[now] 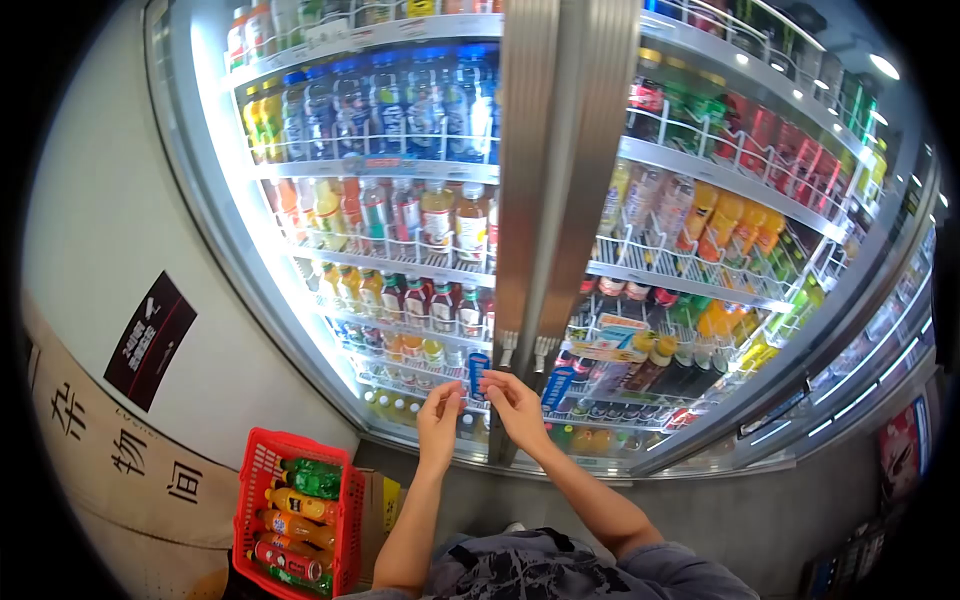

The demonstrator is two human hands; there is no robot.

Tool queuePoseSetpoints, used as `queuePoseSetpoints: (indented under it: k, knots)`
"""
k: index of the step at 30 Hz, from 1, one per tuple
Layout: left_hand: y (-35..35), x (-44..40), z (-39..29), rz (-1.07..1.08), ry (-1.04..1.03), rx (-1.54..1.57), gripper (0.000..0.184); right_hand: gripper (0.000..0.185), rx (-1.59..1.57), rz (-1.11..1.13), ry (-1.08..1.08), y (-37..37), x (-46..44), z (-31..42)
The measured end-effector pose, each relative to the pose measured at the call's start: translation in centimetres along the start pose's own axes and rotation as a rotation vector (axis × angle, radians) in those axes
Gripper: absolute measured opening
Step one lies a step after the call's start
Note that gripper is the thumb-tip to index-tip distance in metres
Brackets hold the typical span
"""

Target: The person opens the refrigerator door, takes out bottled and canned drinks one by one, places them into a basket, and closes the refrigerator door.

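Observation:
Both of my hands are raised in front of the glass fridge doors, low near the centre. My left hand [441, 420] has its fingers bent, thumb and forefinger close together; whether something small is between them is too small to tell. My right hand [516, 409] is just to the right, with its fingers bent towards the left one, a small gap between the hands. Behind them are a blue label [479, 372] on the left door and another blue label [556, 388] on the right door. Above stand the metal door frames [565, 180].
A red basket [355, 525] with several bottles lying in it stands at the lower left beside a cardboard box [378, 500]. Shelves of drinks fill the fridge behind both doors. A pale wall [100, 200] with a black sign [150, 342] runs along the left.

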State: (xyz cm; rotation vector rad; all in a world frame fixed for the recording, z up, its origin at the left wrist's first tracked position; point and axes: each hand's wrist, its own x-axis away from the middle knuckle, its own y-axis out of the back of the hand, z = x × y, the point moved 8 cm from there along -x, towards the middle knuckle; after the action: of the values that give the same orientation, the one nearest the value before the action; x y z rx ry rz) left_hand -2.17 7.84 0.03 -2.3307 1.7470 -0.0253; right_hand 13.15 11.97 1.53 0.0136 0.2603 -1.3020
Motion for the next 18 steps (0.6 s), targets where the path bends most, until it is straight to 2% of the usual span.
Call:
queuePoseSetpoints:
  k: [7, 11, 13, 14, 15, 17, 18]
  knots:
    - [-4.8, -0.9, 1.6, 0.067, 0.027, 0.078, 0.025, 0.027, -0.020, -0.157, 0.049, 7.2, 2.6, 1.7]
    - [-6.3, -0.9, 1.5, 0.164, 0.023, 0.066, 0.024, 0.022, 0.168, -0.332, 0.092, 9.6, 2.2, 2.2]
    - [-6.5, -1.0, 2.3, 0.221, 0.066, 0.067, 0.024, 0.035, 0.437, -0.282, -0.176, 9.3, 1.5, 1.8]
    - [-6.2, -1.0, 2.6, 0.235, 0.080, 0.058, 0.024, 0.045, 0.430, -0.257, -0.104, 8.8, 0.7, 1.2]
    - [-6.0, -0.9, 2.4, 0.255, 0.079, 0.056, 0.024, 0.045, 0.429, -0.277, -0.100, 8.5, 0.1, 0.4]
    - [-5.4, -0.7, 1.7, 0.244, 0.093, 0.032, 0.024, 0.050, -0.031, -0.269, -0.177, 7.0, -1.3, -1.6]
    - [-5.2, -0.5, 1.3, 0.256, 0.082, 0.027, 0.025, 0.051, -0.108, -0.305, -0.230, 6.5, -1.3, -1.3]
